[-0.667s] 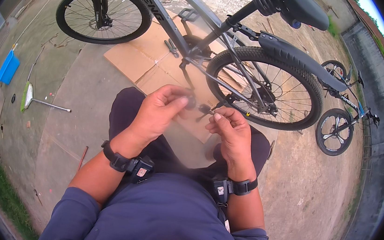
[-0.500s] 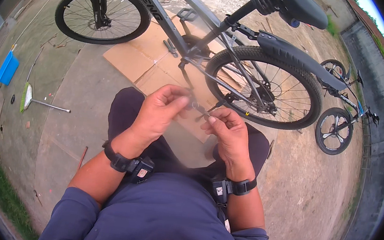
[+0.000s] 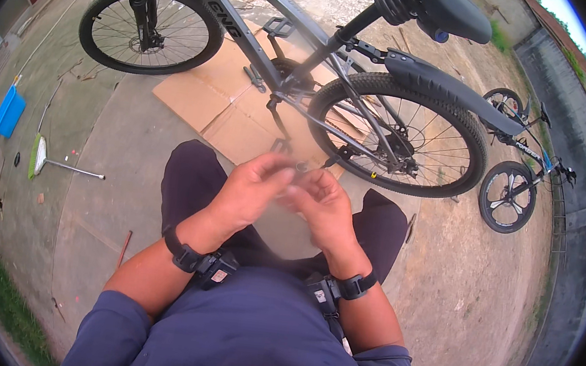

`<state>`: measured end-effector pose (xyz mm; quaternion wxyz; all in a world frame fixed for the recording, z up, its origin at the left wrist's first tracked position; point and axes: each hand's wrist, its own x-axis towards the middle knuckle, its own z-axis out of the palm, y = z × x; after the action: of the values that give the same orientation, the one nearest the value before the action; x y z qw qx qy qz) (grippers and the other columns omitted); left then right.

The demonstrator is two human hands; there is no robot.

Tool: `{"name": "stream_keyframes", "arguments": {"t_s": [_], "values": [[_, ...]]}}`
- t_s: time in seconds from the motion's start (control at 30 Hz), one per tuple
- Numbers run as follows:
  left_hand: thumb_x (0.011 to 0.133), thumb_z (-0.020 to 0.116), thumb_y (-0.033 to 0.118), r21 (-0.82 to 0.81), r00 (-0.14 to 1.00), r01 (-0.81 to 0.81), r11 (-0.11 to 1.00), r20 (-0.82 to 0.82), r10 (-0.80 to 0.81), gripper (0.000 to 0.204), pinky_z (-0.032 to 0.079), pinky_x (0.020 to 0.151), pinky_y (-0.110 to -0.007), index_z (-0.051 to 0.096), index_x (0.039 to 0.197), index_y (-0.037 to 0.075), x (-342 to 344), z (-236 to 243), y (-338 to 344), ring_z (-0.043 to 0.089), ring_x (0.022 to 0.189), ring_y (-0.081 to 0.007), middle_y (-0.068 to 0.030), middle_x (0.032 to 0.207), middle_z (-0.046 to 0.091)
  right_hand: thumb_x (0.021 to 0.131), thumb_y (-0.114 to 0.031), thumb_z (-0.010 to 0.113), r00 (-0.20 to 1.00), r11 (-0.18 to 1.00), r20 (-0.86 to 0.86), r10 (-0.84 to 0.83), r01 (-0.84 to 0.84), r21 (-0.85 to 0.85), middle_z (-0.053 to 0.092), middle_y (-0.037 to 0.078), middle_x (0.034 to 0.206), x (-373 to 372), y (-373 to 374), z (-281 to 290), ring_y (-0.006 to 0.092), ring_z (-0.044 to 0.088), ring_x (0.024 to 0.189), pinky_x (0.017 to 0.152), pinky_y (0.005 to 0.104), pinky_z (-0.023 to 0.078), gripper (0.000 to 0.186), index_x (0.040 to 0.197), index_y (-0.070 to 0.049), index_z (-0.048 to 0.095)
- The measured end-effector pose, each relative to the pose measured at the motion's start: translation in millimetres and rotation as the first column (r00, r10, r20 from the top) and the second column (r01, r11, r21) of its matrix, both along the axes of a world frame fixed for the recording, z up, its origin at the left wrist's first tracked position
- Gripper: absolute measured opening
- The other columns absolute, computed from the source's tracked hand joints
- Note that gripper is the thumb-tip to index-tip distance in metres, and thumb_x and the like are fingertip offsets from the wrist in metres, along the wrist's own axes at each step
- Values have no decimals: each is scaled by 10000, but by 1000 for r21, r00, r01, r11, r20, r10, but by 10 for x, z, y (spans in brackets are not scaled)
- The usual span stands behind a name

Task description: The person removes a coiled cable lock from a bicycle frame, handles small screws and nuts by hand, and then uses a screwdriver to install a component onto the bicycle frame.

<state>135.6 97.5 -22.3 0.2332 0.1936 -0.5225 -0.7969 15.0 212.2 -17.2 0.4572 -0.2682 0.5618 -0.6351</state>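
Note:
My left hand (image 3: 249,189) and my right hand (image 3: 323,204) meet above my lap, both closed with thumbs against fingers. Their fingertips are blurred and nearly touch. A small metal ring (image 3: 302,166) shows faintly just beyond them; what else is pinched there is hidden. Past my hands a grey bicycle (image 3: 260,54) stands sideways, its rear wheel (image 3: 486,150) to the right and front wheel (image 3: 89,15) to the left. Neither hand touches it.
Flattened cardboard (image 3: 191,101) lies under the bicycle, with dark-handled pliers (image 3: 254,79) on it. A second bicycle (image 3: 509,198) stands by the right wall. At left are a broom (image 3: 40,156), a blue bin (image 3: 10,112) and a reddish rod (image 3: 125,247).
My right hand has moved left to meet my left hand, which has shifted slightly right and down. The gap between them, where the small ring showed, has closed.

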Motion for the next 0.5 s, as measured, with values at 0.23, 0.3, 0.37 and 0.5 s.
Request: {"name": "stream_keyframes", "arguments": {"t_s": [0.23,0.3,0.37,0.5], "values": [[1004,575,135,-49,997,79,996,30,-78,219,487,782,-268,618,1173,3,-12,19,35,582,858,-100,-21,975,642,929,-53,661,992,997,-101,-72,75,23,689,101,943,-1,-8,-61,163,689,829,683,265,534,181,1065,4,557],[1005,574,140,-16,999,44,999,22,-43,207,487,766,-266,621,1156,7,-17,2,14,585,837,-100,-20,950,644,928,-61,664,991,998,-125,-46,50,29,690,101,939,32,-4,15,154,679,826,684,264,536,189,1070,14,564],[1005,574,146,30,1000,-19,999,0,19,190,486,750,-264,626,1128,11,-38,27,-19,587,813,-100,-20,919,645,928,-75,668,985,999,-167,-43,39,-24,689,102,942,30,7,53,143,663,794,673,260,529,216,1096,20,569],[1001,584,160,-12,991,76,997,110,-74,166,475,705,-239,637,1069,18,44,129,-89,585,774,-89,-13,876,644,930,-108,677,972,995,-222,-72,84,46,686,95,928,-77,56,198,125,634,717,642,252,513,259,1133,25,586]]}}
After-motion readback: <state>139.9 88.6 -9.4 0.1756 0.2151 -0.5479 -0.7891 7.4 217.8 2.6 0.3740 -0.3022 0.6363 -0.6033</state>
